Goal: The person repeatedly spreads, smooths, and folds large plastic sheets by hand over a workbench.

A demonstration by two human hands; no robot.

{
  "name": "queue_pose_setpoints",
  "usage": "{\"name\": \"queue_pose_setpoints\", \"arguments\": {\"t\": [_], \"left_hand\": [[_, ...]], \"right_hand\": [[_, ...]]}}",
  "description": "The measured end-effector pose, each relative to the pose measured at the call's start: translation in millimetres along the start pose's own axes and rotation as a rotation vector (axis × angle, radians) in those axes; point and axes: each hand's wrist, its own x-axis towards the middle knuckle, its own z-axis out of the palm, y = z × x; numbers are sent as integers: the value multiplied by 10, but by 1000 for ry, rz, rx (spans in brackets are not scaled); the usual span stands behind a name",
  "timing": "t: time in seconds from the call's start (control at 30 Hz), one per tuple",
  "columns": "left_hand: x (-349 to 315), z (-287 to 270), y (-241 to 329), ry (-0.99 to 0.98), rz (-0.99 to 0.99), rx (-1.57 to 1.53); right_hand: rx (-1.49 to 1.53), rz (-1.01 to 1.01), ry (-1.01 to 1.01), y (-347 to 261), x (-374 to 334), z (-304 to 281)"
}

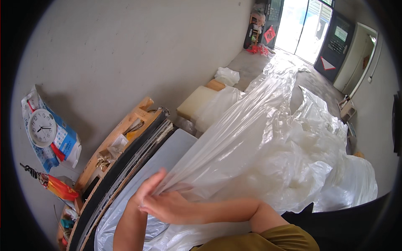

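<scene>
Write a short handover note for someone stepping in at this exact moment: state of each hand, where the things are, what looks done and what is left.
Left hand: pinching the gathered edge of the clear plastic sheet, fingers closed on it.
Right hand: just below the left, also gripping the gathered plastic.
The sheet billows away from the hands over the grey flat surface and toward the open doorway.
Done: one edge bunched into both hands.
Left: most of the sheet lies loose and crumpled, not yet gathered.
Wall clock hangs on the left.

Our left hand [147,186] raised with fingers pinched together, our right hand [167,207] just beside it, palm up, fingers closed, right forearm crossing from the right
</scene>
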Motion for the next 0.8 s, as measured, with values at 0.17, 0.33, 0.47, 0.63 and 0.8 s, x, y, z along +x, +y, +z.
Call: {"name": "queue_pose_setpoints", "arguments": {"t": [0.17, 0.33, 0.47, 0.63, 0.8], "left_hand": [[159, 29, 39, 152, 223, 156], [-88, 154, 269, 253, 698, -197], [-580, -155, 447, 550, 721, -192], [-1230, -494, 422, 960, 477, 1539], [-1754, -478, 585, 1316, 894, 2356]], "right_hand": [[-747, -521, 678, 416, -348, -486], [-837, 416, 803, 1654, -849, -1964], [-637, 66, 258, 995, -697, -2025], [-25, 277, 812, 1168, -638, -2257], [170, 305, -906, 74, -497, -801]]}}
